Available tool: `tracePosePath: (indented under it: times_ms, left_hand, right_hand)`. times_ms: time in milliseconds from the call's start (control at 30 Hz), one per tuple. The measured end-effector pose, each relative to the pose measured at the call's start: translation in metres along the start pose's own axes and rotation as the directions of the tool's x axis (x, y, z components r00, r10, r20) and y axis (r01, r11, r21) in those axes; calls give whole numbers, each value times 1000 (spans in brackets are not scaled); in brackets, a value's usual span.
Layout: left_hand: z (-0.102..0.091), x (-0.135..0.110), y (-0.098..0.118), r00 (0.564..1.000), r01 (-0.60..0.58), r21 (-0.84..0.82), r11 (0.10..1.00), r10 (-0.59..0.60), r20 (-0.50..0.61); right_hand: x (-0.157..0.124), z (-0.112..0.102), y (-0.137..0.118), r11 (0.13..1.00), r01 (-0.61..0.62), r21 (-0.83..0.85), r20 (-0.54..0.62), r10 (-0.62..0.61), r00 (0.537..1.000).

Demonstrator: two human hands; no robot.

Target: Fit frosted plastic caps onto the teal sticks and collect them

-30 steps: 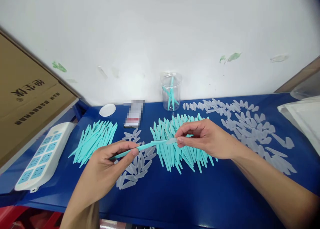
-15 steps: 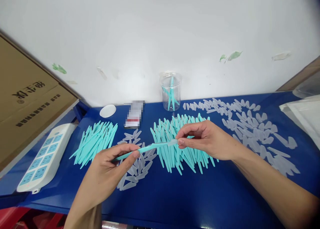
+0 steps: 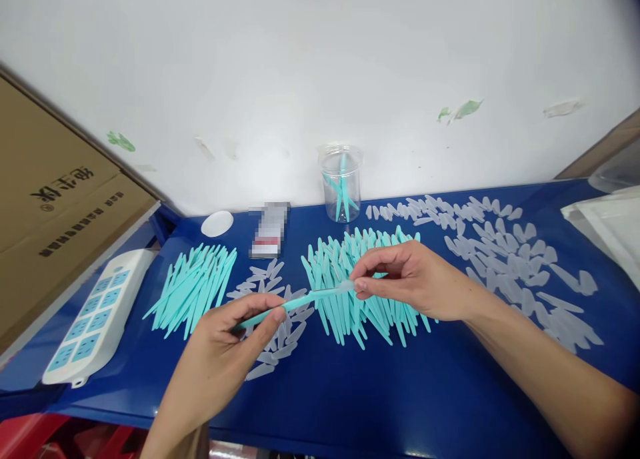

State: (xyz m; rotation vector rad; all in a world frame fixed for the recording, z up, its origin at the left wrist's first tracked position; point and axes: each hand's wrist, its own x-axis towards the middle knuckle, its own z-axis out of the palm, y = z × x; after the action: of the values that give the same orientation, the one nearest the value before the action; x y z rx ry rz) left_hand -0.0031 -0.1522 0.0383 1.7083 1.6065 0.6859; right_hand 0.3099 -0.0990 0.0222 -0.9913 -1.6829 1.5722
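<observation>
while aloft, turquoise stick (image 3: 301,301) between hands (image 3: 227,345) (image 3: 417,279)

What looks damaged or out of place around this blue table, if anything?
The white wall looks marred: ragged green scraps and pale patches cling to it above the blue table, perhaps left from something peeled off. Otherwise nothing stands out: the left hand holds a turquoise stick, the right hand a translucent piece at its end.

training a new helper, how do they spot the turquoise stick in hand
At the blue table by the white wall, find the left hand. It holds the turquoise stick, which points toward the right hand. Unlike neighbours in the piles or clear jar, this one is held up.
</observation>
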Motion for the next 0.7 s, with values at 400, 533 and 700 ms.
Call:
tracePosePath:
  times_ms: [400,533,700]
  left_hand:
    - [29,7,44,945,-152,29,988,137,297]
    - [27,20,73,920,-179,10,984,164,355]
    - [2,75,119,951,-294,1,956,292,-100]
  right_hand:
    - [-8,15,-6,987,20,158,-106,-3,994]
    - [-14,19,-15,979,86,184,-176,-53,983]
    - [-17,14,-11,981,155,118,-405,-95,910]
